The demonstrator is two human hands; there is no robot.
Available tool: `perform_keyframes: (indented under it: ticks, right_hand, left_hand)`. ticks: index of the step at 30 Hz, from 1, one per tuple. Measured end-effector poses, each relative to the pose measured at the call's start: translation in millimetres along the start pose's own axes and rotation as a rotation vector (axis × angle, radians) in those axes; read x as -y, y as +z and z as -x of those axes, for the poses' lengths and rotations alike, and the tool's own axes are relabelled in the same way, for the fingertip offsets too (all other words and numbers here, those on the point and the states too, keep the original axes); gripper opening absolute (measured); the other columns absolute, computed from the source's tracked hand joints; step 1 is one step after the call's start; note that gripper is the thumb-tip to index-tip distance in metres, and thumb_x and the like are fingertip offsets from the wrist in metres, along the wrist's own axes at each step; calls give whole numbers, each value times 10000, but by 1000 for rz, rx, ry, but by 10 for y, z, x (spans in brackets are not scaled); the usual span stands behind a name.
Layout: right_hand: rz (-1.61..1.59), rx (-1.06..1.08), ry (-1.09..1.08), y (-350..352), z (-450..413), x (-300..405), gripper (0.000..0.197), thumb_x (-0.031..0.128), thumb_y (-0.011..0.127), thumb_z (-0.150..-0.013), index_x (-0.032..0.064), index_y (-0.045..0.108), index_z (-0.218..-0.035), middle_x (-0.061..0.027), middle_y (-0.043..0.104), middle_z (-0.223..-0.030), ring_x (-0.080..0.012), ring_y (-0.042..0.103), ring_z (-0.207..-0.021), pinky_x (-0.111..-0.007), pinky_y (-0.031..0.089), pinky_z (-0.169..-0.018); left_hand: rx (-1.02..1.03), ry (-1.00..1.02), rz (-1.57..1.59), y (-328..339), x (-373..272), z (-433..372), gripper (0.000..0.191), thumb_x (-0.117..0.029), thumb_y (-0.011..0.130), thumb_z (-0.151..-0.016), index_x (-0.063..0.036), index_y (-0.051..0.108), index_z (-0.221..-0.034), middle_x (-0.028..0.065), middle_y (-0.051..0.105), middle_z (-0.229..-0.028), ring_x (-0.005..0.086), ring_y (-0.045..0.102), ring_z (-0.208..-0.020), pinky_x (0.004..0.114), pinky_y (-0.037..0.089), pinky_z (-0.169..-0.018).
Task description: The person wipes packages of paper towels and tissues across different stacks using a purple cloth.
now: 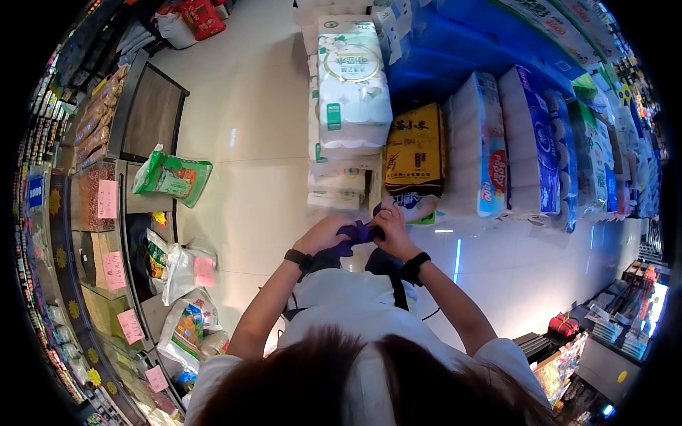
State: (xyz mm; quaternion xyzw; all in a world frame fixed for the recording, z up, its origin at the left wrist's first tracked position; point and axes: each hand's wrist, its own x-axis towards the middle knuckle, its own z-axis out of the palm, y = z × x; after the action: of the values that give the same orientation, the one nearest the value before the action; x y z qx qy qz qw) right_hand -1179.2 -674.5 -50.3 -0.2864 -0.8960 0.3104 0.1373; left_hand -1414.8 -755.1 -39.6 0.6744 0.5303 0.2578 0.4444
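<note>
Both of my hands meet in front of my body on a dark purple cloth, which looks bunched or knotted in the middle. My left hand grips its left side, where a loose end hangs down. With bent fingers, my right hand pinches the right side, and a short piece sticks up above it. Dark bands circle both wrists. Just beyond my right hand lies a yellow-and-brown grain bag, on top of another printed bag. The cloth's full shape is hidden by my fingers.
Wrapped tissue packs are stacked ahead, with more tissue packs in a row to the right. At left, a green bag stands beside grain bins with pink tags. White sacks sit below the bins. Pale tiled floor lies between.
</note>
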Motion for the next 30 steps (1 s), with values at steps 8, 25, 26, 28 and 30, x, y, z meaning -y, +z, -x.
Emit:
perform_keyframes:
  ticks: [8, 25, 26, 28, 30]
  right_hand:
    - [-200, 130, 148, 166, -748, 9, 310, 18, 684, -673, 57, 633, -977, -155, 569, -1032, -367, 568, -1010, -433, 494, -874]
    - [32, -297, 118, -455, -2606, -872, 651, 111, 763, -720, 136, 517, -1323, -182, 475, -1319, -389, 454, -1236, -447, 423, -1004]
    - [14, -167, 191, -387, -2583, -950, 833, 133, 769, -728, 185, 376, -1461, -243, 306, -1485, -458, 317, -1354, -488, 344, -1092]
    - [5, -63, 301, -262, -2523, -967, 870, 137, 767, -737, 200, 330, -1488, -244, 227, -1528, -481, 270, -1378, -505, 319, -1112]
    - [-29, 90, 411, -193, -2501, -965, 952, 154, 756, -770, 273, 210, -1541, -233, 33, -1602, -540, 158, -1415, -563, 253, -1148]
  left_hand:
    - [-20, -66, 101, -477, 369, 5, 429, 1, 691, -757, -32, 596, -1174, 178, 597, -1123, 359, 566, -1094, 401, 450, -980]
    - [-555, -97, -536, -1576, 644, -1952, 574, 83, 578, -732, -22, 522, -1293, 213, 536, -1289, 401, 497, -1204, 453, 399, -1055]
    - [-474, -156, -541, -1528, 728, -1966, 713, 51, 612, -727, -27, 405, -1405, 243, 390, -1436, 430, 398, -1298, 484, 326, -1113]
    - [-407, -202, -554, -1364, 868, -1951, 770, 41, 624, -725, -36, 351, -1441, 243, 318, -1485, 441, 364, -1323, 488, 302, -1127]
    - [-282, -247, -562, -1331, 946, -1949, 920, -14, 678, -736, -97, 218, -1529, 205, 122, -1593, 460, 235, -1410, 533, 227, -1159]
